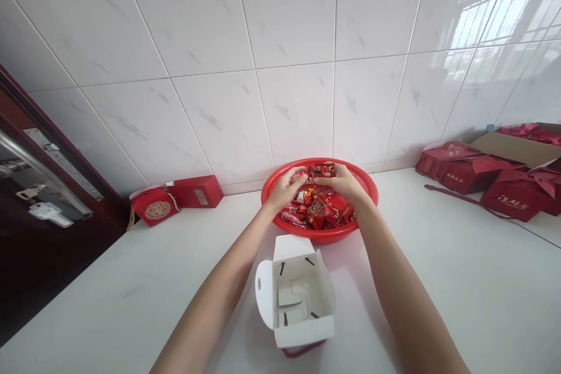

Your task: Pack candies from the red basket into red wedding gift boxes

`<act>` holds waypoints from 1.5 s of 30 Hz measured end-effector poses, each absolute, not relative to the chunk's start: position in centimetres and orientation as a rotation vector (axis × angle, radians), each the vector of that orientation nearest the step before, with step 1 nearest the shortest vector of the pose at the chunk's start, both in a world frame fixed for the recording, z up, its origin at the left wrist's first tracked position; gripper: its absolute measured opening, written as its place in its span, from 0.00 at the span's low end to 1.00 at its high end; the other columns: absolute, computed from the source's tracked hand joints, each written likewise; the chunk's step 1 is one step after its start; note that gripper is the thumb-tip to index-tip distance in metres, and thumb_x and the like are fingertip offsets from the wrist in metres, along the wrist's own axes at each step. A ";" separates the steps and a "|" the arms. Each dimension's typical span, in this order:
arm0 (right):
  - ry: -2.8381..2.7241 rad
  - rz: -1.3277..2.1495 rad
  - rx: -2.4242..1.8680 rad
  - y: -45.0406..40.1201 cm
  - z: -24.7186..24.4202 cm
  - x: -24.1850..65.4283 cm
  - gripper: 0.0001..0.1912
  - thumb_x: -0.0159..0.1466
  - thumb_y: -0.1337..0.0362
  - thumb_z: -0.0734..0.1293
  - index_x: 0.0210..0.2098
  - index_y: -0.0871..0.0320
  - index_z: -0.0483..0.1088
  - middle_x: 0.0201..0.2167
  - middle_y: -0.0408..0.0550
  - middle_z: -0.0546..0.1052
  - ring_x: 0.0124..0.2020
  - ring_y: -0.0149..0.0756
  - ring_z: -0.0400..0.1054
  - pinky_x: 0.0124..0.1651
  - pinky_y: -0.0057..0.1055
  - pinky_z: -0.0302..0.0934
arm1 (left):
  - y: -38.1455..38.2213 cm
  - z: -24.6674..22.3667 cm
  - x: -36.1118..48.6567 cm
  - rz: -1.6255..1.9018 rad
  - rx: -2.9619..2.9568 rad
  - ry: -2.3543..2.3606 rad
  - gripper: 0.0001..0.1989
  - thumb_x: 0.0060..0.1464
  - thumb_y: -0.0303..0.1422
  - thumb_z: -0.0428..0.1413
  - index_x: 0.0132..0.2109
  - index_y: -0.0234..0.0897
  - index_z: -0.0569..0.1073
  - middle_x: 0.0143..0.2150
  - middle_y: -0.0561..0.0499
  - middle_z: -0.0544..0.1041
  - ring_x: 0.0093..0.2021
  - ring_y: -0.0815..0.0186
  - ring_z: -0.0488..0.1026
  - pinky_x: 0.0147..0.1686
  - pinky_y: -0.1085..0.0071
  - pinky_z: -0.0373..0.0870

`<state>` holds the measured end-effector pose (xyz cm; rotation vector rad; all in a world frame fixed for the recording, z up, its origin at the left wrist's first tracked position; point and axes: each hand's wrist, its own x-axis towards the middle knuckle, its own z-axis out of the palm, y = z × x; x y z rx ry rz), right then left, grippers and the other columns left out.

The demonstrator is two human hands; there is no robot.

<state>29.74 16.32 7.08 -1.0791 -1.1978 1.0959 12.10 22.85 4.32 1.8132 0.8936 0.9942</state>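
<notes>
White card lines the open box [304, 336] nearest us, standing on a pale counter [144, 304] with its flaps spread outward and no packets visible inside. Just beyond it sits a red plastic basket [323, 238], its near rim close behind the box's back flap. Shiny red packets [316, 211] lie heaped inside the basket, and both our hands are among them. Our left hand [286, 188] curls over the left side and our right hand [344, 183] bends in from the right, fingertips near each other; we cannot tell whether either pinches a packet. To sort through them well, we judge it best to keep our fingers loose, part the heap gently and grip wrappers by their edges, without knocking the box. Farther back, red boxes stand along the wall: two at left [195, 191], several at right [511, 194]. Behind everything rise white marbled tiles [293, 93].
</notes>
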 end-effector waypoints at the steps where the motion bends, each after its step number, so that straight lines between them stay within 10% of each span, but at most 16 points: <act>1: -1.181 1.090 -1.083 16.3 7.1 29.7 0.12 0.55 0.72 0.75 0.38 0.60 0.74 0.35 0.50 0.82 0.30 0.38 0.78 0.32 0.31 0.75 | 23.0 4.4 12.1 0.984 1.812 0.923 0.19 0.64 0.44 0.49 0.56 0.41 0.72 0.47 0.48 0.81 0.50 0.58 0.78 0.50 0.64 0.75; 11: -1.067 1.025 -1.063 17.0 6.9 29.9 0.12 0.54 0.75 0.73 0.36 0.58 0.71 0.30 0.45 0.81 0.25 0.35 0.77 0.30 0.31 0.75 | 22.6 4.0 12.5 0.288 2.003 1.139 0.06 0.41 0.26 0.58 0.30 0.40 0.75 0.27 0.53 0.78 0.29 0.62 0.76 0.29 0.71 0.71; 20: -1.045 0.992 -1.086 16.9 6.9 29.9 0.10 0.56 0.74 0.72 0.36 0.59 0.71 0.29 0.47 0.82 0.25 0.36 0.76 0.29 0.30 0.73 | 22.6 4.0 12.3 0.204 2.078 1.078 0.21 0.36 0.34 0.70 0.41 0.40 0.79 0.35 0.52 0.81 0.37 0.57 0.78 0.35 0.69 0.72; 28: -0.941 0.922 -1.065 17.5 6.6 30.1 0.11 0.56 0.73 0.71 0.36 0.56 0.68 0.31 0.44 0.81 0.26 0.35 0.76 0.30 0.32 0.74 | 24.3 2.9 12.0 0.649 2.079 1.251 0.26 0.59 0.45 0.57 0.59 0.36 0.71 0.46 0.42 0.81 0.51 0.52 0.76 0.44 0.65 0.72; 36: -0.979 0.924 -1.078 17.2 6.6 30.1 0.09 0.56 0.71 0.71 0.36 0.57 0.70 0.32 0.47 0.82 0.27 0.37 0.77 0.30 0.32 0.74 | 22.6 3.9 12.4 0.181 2.247 1.110 0.12 0.43 0.36 0.65 0.38 0.42 0.81 0.37 0.51 0.82 0.40 0.57 0.79 0.37 0.69 0.73; 45: -1.031 0.929 -1.097 17.2 6.5 30.2 0.05 0.56 0.70 0.71 0.33 0.59 0.72 0.32 0.50 0.82 0.27 0.38 0.76 0.29 0.32 0.73 | 21.9 5.0 13.0 -0.300 2.397 1.039 0.34 0.37 0.43 0.66 0.56 0.46 0.76 0.52 0.48 0.79 0.46 0.54 0.76 0.34 0.70 0.68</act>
